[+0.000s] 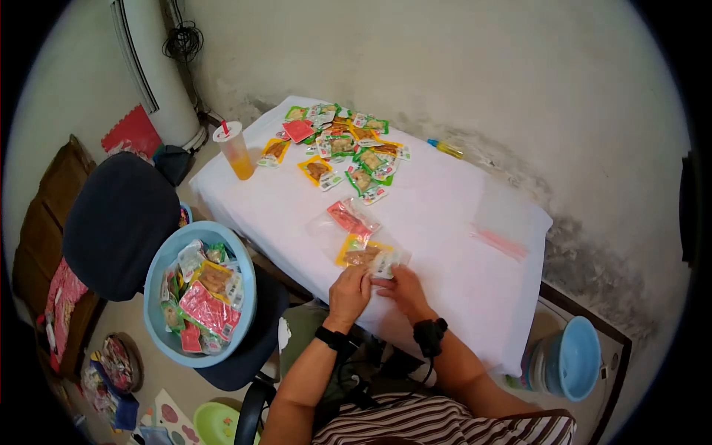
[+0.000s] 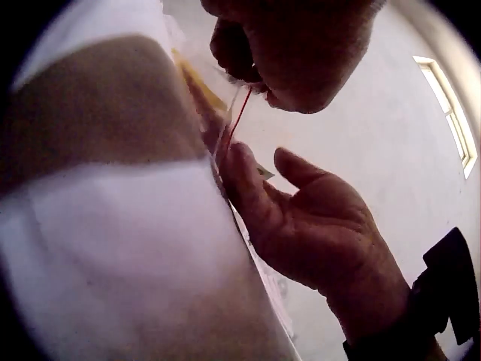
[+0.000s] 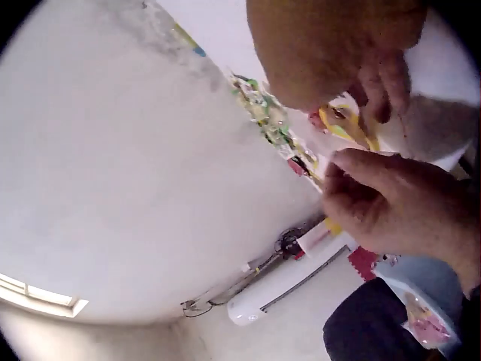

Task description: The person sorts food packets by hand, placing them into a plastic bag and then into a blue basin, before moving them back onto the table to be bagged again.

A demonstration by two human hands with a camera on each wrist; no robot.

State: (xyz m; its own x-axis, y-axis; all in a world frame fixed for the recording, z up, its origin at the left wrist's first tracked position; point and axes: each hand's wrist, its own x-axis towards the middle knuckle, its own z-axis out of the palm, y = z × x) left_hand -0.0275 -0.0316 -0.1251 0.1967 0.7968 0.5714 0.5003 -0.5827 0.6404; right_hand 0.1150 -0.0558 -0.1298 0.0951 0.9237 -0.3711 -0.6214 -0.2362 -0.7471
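A clear zip bag (image 1: 322,236) lies at the table's near side, with a red packet (image 1: 353,217) and a yellow-edged snack packet (image 1: 356,254) in it. My left hand (image 1: 350,297) pinches the bag's near edge, its fingers curled. In the left wrist view a thin red zip line (image 2: 242,113) runs from that pinch toward the other hand. My right hand (image 1: 406,293) touches the bag's edge with fairly straight fingers (image 2: 244,169), the thumb standing apart from them. Beside its fingertips shows the pale end of a packet (image 1: 384,265).
Several green, yellow and red snack packets (image 1: 337,141) are heaped at the table's far end, near a cup of orange drink (image 1: 239,157). Flat zip bags (image 1: 500,243) lie at right. A blue basin (image 1: 152,311) of packets stands on a chair at left.
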